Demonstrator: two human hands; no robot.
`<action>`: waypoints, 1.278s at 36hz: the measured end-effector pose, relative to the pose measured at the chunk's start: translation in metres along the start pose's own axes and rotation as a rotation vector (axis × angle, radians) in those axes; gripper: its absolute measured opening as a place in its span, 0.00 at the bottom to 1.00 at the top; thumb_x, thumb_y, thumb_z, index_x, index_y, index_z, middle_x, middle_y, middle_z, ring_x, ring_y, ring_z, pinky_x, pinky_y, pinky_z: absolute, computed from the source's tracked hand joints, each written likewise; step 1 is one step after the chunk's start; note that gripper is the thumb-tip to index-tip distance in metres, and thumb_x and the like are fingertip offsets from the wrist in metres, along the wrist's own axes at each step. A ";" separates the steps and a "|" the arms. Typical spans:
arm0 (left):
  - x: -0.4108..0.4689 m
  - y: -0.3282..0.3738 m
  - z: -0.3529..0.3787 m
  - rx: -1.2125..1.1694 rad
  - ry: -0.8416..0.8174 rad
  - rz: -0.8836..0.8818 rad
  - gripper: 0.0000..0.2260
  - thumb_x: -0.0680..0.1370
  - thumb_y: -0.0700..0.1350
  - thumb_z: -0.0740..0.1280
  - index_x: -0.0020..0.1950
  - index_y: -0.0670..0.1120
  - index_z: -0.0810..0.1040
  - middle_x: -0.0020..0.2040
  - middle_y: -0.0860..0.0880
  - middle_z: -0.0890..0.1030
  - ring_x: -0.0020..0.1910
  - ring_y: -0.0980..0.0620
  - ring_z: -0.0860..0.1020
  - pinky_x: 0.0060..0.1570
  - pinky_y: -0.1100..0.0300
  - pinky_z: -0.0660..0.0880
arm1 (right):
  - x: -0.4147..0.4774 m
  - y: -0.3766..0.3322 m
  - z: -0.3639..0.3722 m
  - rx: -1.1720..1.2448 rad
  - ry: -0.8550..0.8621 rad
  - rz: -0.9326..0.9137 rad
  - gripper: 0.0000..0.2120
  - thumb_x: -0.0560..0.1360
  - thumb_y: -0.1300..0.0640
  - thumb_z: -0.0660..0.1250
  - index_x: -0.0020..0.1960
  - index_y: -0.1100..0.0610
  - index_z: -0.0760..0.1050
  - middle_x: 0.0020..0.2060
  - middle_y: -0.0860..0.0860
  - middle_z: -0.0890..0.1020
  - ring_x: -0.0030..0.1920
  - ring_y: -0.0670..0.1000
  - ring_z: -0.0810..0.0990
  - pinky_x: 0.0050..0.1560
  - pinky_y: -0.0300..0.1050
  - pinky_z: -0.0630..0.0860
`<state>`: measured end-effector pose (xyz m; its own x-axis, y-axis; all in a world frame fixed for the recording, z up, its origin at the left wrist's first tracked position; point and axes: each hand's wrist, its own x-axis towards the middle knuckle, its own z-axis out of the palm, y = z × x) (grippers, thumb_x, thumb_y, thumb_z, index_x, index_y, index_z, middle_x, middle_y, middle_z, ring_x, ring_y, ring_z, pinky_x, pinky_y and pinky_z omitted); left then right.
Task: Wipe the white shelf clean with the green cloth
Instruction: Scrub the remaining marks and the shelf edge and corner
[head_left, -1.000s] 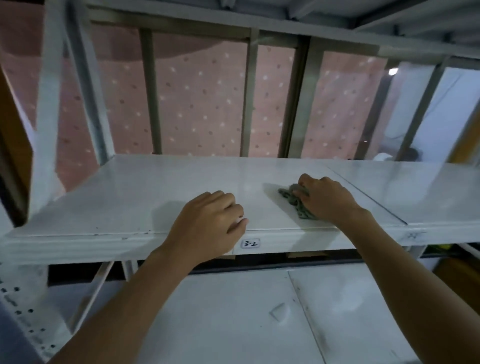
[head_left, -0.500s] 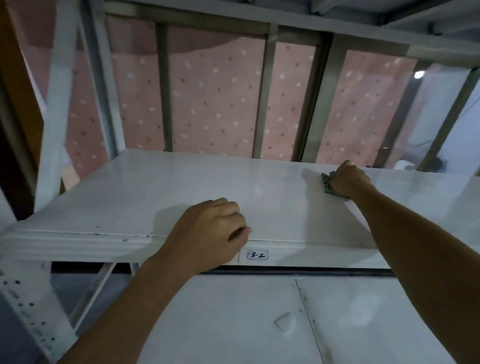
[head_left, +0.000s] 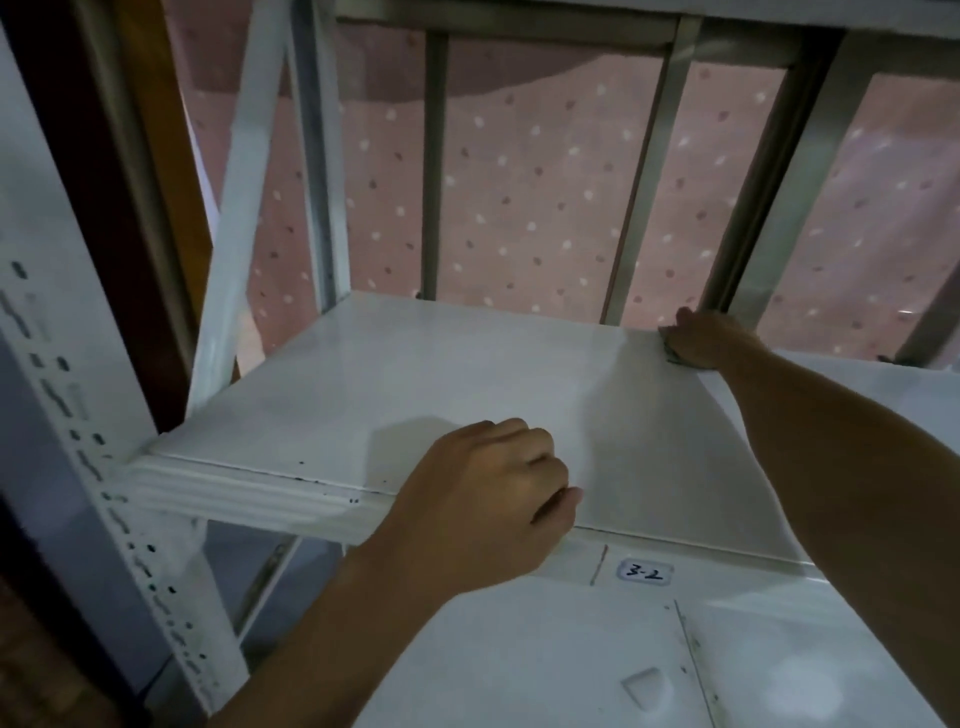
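The white shelf (head_left: 405, 384) fills the middle of the head view, with a label "3-2" (head_left: 644, 573) on its front lip. My right hand (head_left: 706, 340) is stretched to the shelf's far edge and is closed over the green cloth (head_left: 670, 353), of which only a small dark sliver shows under the fingers. My left hand (head_left: 488, 499) rests as a loose fist on the shelf's front edge, holding nothing.
A perforated white upright (head_left: 104, 467) stands at the front left, and grey metal posts (head_left: 434, 166) rise behind the shelf. A pink dotted fabric (head_left: 535, 182) hangs behind them. A lower white shelf (head_left: 545, 660) lies beneath, with a seam down it.
My right hand has slid the cloth from the front of the shelf to its far edge. The view has shifted left and closer. My left hand has stayed on the front edge.
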<state>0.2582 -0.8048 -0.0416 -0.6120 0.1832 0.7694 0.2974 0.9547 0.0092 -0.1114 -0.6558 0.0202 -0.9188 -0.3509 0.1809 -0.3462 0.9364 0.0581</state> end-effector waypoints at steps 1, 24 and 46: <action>-0.002 -0.001 -0.001 0.005 0.011 0.004 0.16 0.82 0.48 0.66 0.36 0.45 0.82 0.35 0.49 0.79 0.35 0.48 0.75 0.36 0.51 0.76 | 0.004 -0.012 -0.001 -0.019 -0.013 -0.041 0.26 0.83 0.43 0.48 0.72 0.58 0.64 0.65 0.63 0.73 0.63 0.66 0.74 0.61 0.58 0.74; -0.083 -0.073 -0.088 0.243 0.156 -0.164 0.15 0.84 0.44 0.66 0.40 0.42 0.83 0.41 0.45 0.83 0.40 0.46 0.80 0.45 0.50 0.80 | -0.096 -0.319 -0.035 0.162 0.044 -1.035 0.17 0.82 0.39 0.53 0.57 0.53 0.67 0.36 0.48 0.75 0.36 0.52 0.75 0.38 0.47 0.67; -0.045 -0.130 -0.126 0.170 -0.332 -0.665 0.05 0.81 0.41 0.67 0.47 0.45 0.81 0.46 0.44 0.80 0.46 0.42 0.78 0.45 0.51 0.75 | -0.201 -0.293 -0.061 0.353 -0.082 -1.069 0.12 0.81 0.60 0.60 0.61 0.57 0.77 0.48 0.53 0.76 0.51 0.56 0.77 0.52 0.49 0.73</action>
<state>0.3388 -0.9667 0.0030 -0.8192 -0.4080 0.4031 -0.3115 0.9066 0.2847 0.1862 -0.8592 0.0268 -0.1239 -0.9826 0.1386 -0.9848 0.1046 -0.1389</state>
